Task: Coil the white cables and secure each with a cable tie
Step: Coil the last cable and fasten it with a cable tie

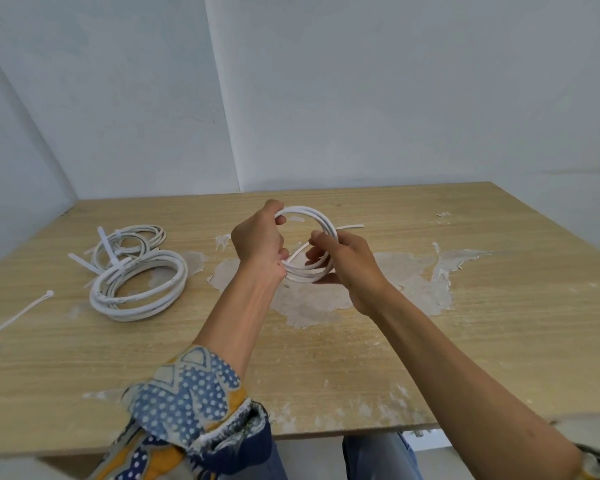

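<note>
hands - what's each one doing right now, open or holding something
Left hand: closed on the white cable coil.
Right hand: closed on the same coil.

Looks like a bare makeshift workroom rather than a proper shop: plain pale walls meeting in a corner, nothing hung on them, and 1 worn wooden table with its laminate peeled off in big patches. Tied cable coils and a loose cable tie sit on it.
</note>
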